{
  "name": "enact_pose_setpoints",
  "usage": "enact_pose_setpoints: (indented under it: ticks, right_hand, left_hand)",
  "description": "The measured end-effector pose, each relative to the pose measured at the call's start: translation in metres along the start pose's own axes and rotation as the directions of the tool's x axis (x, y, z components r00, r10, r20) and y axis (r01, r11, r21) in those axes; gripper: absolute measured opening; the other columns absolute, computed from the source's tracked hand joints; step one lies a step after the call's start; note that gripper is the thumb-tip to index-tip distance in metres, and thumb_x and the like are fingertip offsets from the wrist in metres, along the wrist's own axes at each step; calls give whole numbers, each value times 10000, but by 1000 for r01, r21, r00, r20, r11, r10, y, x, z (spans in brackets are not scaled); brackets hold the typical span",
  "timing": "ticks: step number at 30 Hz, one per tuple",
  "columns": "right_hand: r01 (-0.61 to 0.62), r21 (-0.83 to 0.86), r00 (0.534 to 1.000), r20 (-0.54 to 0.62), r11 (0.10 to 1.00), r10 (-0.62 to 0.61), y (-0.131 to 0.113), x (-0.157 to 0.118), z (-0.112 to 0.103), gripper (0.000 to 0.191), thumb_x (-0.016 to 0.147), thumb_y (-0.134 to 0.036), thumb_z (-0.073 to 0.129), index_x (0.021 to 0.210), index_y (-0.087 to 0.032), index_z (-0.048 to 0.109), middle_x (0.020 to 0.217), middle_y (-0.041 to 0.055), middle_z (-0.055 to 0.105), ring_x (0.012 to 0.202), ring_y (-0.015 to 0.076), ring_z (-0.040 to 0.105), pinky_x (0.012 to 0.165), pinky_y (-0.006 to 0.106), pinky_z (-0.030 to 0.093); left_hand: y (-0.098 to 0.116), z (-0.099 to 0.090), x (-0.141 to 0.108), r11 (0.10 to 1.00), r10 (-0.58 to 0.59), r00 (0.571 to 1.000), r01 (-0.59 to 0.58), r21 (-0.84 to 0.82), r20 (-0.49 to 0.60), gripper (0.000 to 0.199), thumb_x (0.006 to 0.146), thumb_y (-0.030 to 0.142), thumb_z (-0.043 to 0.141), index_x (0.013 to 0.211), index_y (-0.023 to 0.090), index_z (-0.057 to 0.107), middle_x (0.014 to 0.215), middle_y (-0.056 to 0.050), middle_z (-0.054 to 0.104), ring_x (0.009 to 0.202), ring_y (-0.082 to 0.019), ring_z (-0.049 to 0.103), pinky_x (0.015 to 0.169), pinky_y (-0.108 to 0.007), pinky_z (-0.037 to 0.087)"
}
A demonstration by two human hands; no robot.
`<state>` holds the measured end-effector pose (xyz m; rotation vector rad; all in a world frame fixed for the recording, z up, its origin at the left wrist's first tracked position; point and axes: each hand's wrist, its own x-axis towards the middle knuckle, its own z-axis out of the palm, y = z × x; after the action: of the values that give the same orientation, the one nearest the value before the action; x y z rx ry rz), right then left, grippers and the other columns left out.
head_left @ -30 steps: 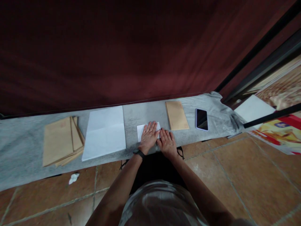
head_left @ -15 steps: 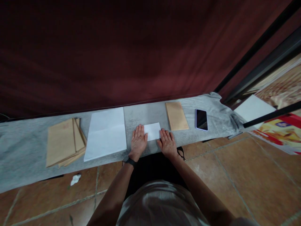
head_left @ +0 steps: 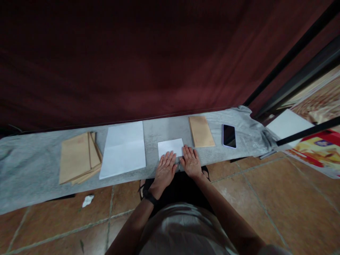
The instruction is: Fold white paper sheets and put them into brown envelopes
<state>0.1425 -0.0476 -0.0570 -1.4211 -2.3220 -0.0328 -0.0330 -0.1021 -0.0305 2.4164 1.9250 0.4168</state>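
A small white folded sheet of paper lies flat on the grey cloth-covered table in front of me. My left hand rests palm down with its fingers stretched over the paper's near left part. Beside it, my right hand lies flat too, fingertips at the paper's right edge. Neither hand grips anything. To the left is a stack of large white paper. Right of the small sheet sits a brown envelope pile.
Several brown envelopes overlap at the left. A phone lies toward the right end of the grey cloth. Behind hangs a dark red curtain. Black metal bars stand at right; a white scrap is on the tiled floor.
My left hand has moved from the small paper's left edge onto its near part, uncovering that edge. The right hand stays at the right edge. The view has shifted slightly.
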Motion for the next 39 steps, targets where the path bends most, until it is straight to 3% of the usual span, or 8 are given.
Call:
enact_pose_setpoints:
  ticks: [8, 14, 17, 39]
  right_hand:
    - [-20, 24, 1000, 24, 1000, 19, -5, 2, -7, 584, 1058, -388, 391, 1563, -102, 335, 1577, 161, 414, 1461, 299, 383, 1203, 517, 262]
    - [129, 110, 983, 117, 985, -142, -22, -6, -8, 539, 1069, -366, 344, 1563, -152, 353, 1582, 121, 417, 1481, 251, 363, 1223, 489, 251]
    - [128, 95, 984, 110, 987, -139, -24, -12, -6, 546, 1068, -367, 346, 1553, -117, 365, 1588, 138, 400, 1489, 258, 348, 1227, 487, 236]
    - [73, 35, 994, 76, 997, -76, 0, -23, -7, 576, 1063, -394, 346, 1571, -124, 329, 1575, 155, 423, 1456, 285, 387, 1192, 498, 275]
  left_hand:
    - [-1, 2, -4, 996, 51, 996, -56, 66, 74, 604, 1004, 420, 448, 1551, 177, 372, 1638, -100, 314, 1539, -262, 221, 1258, -480, 224]
    - [-1, 3, -5, 994, 74, 991, -83, 75, 112, 645, 978, 406, 476, 1555, 143, 354, 1647, -131, 286, 1547, -286, 191, 1263, -517, 163]
    - [-2, 4, -6, 992, 86, 990, -96, 87, 113, 663, 980, 422, 469, 1563, 136, 336, 1653, -139, 264, 1553, -283, 165, 1268, -514, 137]
    - [-6, -2, -12, 992, 89, 987, -100, 74, 134, 728, 978, 502, 486, 1588, 166, 276, 1662, -155, 210, 1551, -287, 161, 1264, -538, 114]
